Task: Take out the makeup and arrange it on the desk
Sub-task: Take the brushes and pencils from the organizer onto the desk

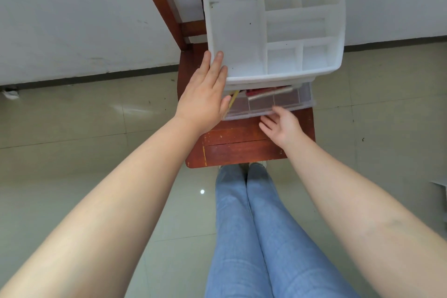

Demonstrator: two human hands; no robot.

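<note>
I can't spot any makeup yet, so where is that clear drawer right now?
In the head view the clear drawer sits pulled out under the white organizer on the wooden chair, between the left hand and right hand.

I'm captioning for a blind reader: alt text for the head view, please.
A left hand rests flat against a white organizer on a wooden chair, while the right hand touches its clear drawer, pulled partly out.

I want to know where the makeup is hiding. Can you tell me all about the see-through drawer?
The clear drawer is see-through plastic, pulled partly out beneath the white organizer on a wooden chair. Dividers split it into small sections. A red item and a yellow stick lie at its back. The right hand touches its front edge; the left hand rests against its left side.
</note>
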